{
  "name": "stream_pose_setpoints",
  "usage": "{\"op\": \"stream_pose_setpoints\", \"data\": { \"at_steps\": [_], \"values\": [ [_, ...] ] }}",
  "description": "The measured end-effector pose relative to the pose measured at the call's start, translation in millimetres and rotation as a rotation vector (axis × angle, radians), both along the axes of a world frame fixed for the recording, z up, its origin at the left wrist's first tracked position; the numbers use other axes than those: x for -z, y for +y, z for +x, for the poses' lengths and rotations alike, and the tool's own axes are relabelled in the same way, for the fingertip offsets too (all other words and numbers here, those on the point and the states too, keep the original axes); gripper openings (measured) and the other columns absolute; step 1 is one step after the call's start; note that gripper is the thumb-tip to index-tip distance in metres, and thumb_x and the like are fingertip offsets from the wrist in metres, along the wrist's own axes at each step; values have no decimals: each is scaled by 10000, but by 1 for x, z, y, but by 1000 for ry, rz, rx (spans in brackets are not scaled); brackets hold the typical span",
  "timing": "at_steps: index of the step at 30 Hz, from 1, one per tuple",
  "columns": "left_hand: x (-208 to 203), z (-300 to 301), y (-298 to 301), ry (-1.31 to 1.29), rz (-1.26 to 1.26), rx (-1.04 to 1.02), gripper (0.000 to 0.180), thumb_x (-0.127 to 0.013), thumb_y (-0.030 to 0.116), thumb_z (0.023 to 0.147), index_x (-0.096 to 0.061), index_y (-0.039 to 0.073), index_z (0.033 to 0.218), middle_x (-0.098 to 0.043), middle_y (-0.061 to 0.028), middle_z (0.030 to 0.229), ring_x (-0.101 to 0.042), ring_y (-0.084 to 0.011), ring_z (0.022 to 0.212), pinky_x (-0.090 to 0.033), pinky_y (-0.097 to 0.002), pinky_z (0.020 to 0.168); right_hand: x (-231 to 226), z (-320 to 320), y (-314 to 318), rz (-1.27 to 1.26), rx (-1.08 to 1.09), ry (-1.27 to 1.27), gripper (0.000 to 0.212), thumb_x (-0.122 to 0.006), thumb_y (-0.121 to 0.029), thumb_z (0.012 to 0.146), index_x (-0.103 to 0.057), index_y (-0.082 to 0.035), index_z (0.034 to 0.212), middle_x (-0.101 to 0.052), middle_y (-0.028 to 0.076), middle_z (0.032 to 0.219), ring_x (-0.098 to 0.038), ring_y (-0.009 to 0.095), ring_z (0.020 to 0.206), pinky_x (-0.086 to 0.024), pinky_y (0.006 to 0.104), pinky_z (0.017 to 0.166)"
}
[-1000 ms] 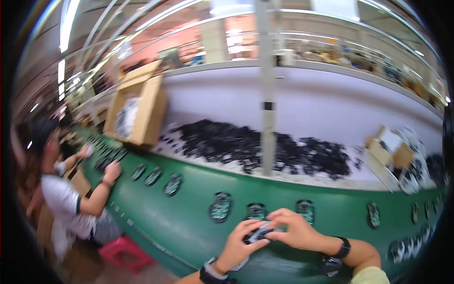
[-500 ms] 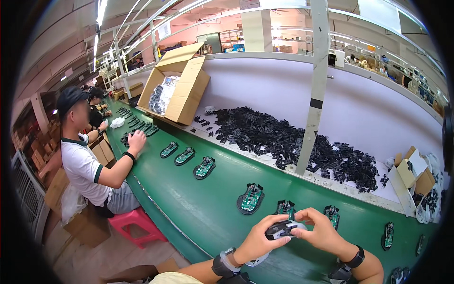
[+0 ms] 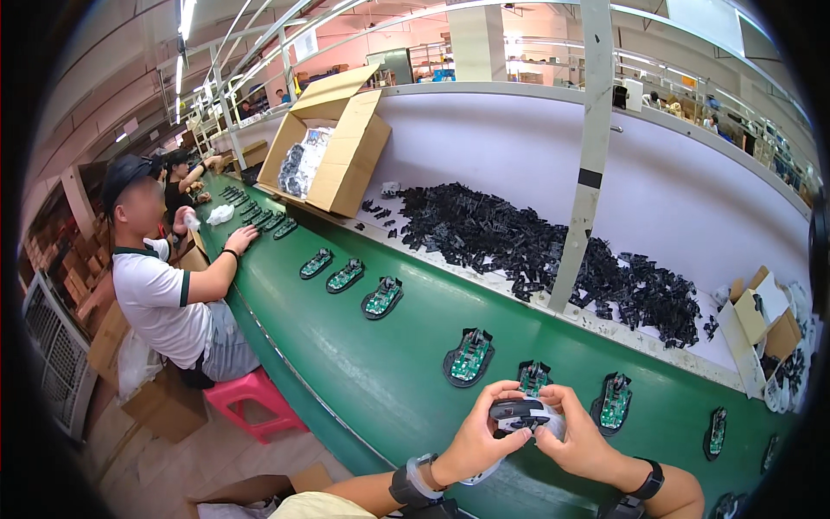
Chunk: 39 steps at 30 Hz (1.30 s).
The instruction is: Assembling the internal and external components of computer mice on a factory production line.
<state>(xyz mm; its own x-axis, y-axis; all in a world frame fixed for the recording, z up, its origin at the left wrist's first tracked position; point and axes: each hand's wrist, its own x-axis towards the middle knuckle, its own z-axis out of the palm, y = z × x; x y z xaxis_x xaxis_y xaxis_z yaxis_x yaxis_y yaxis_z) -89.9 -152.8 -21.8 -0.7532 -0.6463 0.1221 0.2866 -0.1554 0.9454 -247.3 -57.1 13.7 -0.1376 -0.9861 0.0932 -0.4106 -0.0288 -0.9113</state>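
Close above the green work surface, a black computer mouse [image 3: 524,412] with a lighter side is held between both hands. My left hand [image 3: 474,443] grips its left end, thumb along the near side. My right hand [image 3: 584,439] closes on the other end, fingertips pressed to it; a whitish translucent piece shows beside that thumb. Just beyond the hands stand opened mouse bases with green circuit boards, one partly hidden base [image 3: 534,375], one to the right [image 3: 613,403] and one to the left [image 3: 469,356]. Under my left wrist a white rounded piece [image 3: 484,472] partly shows.
Along the green belt [image 3: 363,381] lie several more mouse bases. Behind it is a heap of small black parts [image 3: 484,229], with a metal post [image 3: 584,182] in front. A carton [image 3: 359,151] stands far left, another [image 3: 761,320] at right. A co-worker [image 3: 164,277] sits at left.
The mouse has turned in my hands and its side now faces me more. The co-worker's near hand has come down to the row of bases. My view has shifted slightly.
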Motion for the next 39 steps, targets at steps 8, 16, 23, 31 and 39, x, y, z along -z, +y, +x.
{"op": "stream_pose_setpoints", "data": {
  "at_steps": [8, 16, 23, 31, 39],
  "values": [
    [-1, 8, -26, -84, -20, 578, 732, -659, 6, 730, -297, 81, 1362, -371, -74, 1315, -418, -138, 1185, -429, -294, 945, -28, -15, 58, -14, 33, 360, 560, -700, -142, 800, -419, -9, 1266, -479, 176, 1224, -496, 312, 1142, -399, 398, 975],
    [-1, -8, 2, -304, -605, 568, 747, -543, -72, 734, -322, 108, 1426, -275, -92, 1458, -283, -235, 1362, -367, -381, 1020, -16, -26, 118, 18, 428, 498, 402, -692, -73, 770, -537, -31, 1139, -516, 160, 1167, -505, 341, 1100, -416, 399, 932],
    [-6, -6, 1, -459, -754, 398, 632, -701, 69, 736, -458, 68, 1320, -359, -182, 1423, -328, -336, 1338, -264, -404, 1103, 21, -14, 143, 63, 727, 641, 384, -700, -87, 752, -574, -37, 1111, -539, 150, 1168, -502, 342, 1091, -396, 414, 938],
    [4, 7, -6, -365, -716, 262, 494, -640, 110, 826, -474, 38, 1286, -454, -162, 1328, -457, -318, 1236, -374, -382, 1031, 34, -7, 138, 25, 582, 657, 351, -667, -118, 792, -604, 9, 1113, -594, 202, 1117, -540, 384, 1058, -408, 431, 960],
    [22, -3, -14, -205, -682, 43, 371, -640, 83, 821, -573, 13, 1180, -641, -122, 1055, -616, -209, 940, -482, -327, 858, 41, -7, 145, 281, 502, 806, 391, -608, -274, 868, -564, -91, 1211, -563, 130, 1220, -485, 324, 1173, -287, 478, 1036]
  ]
}}
